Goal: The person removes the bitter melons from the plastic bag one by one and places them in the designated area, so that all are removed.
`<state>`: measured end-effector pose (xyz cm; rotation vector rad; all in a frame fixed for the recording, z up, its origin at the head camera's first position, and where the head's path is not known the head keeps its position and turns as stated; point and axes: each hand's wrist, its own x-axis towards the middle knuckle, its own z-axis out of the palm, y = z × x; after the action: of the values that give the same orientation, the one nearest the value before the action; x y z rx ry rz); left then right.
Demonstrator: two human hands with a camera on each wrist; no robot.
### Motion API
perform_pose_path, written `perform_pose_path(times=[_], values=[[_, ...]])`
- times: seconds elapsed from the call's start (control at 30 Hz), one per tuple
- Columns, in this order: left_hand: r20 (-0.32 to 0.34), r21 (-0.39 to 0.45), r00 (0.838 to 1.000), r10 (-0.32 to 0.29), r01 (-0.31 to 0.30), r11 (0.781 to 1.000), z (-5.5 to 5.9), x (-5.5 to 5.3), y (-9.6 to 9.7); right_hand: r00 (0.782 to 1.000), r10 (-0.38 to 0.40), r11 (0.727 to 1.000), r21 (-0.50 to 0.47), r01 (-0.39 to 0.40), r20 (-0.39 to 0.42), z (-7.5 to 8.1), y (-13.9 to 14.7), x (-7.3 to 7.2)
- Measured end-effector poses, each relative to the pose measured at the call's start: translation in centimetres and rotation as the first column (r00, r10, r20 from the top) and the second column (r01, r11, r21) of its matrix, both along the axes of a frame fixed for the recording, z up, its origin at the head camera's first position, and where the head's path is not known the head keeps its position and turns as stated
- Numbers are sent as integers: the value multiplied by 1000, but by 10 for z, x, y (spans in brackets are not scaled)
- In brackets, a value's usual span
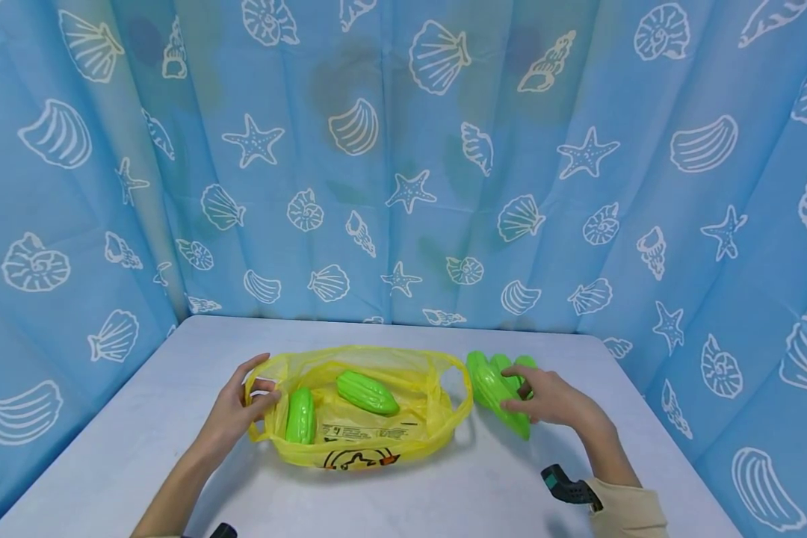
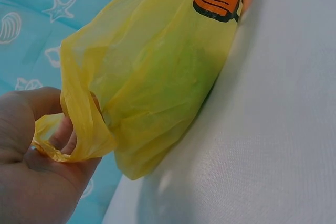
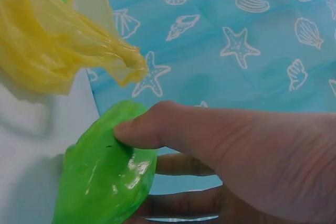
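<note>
A yellow plastic bag (image 1: 413, 444) stands with its mouth wide open, and inside lie two glossy green bitter melons, one at the left (image 1: 300, 417) and one in the middle (image 1: 368, 393). My left hand (image 1: 237, 400) holds the bag's left handle (image 2: 86, 124), its fingers curled through the loop. To the right of the bag, my right hand (image 1: 551, 396) grips a green bitter melon (image 3: 107, 169), thumb on the near side and fingers behind. That melon (image 1: 491, 385) tilts, its pointed end toward me. Whether it touches the table is unclear.
More green bitter melons (image 1: 526, 362) lie just behind my right hand, partly hidden by it. The white table (image 1: 498, 493) ends at a blue shell-print curtain (image 1: 390, 172) behind and on both sides. The bag's right handle (image 1: 467, 388) stands out beside the melons.
</note>
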<state>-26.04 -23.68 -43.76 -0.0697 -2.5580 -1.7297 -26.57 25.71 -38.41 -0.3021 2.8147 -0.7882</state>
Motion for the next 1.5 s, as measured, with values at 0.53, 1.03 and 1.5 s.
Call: perform_pose_path(times=[0.53, 1.03, 1.5], values=[[-13, -3, 1000, -9, 9, 1000, -1, 0, 0, 995, -2, 1000, -4, 2, 98, -1, -3, 7], [-23, 0, 1000, -13, 13, 1000, -1, 0, 2, 967, -47, 998, 49, 35, 249, 0, -5, 9], [-12, -7, 1000, -9, 9, 1000, -4, 0, 1, 949, -60, 995, 90, 34, 308, -5, -5, 9]])
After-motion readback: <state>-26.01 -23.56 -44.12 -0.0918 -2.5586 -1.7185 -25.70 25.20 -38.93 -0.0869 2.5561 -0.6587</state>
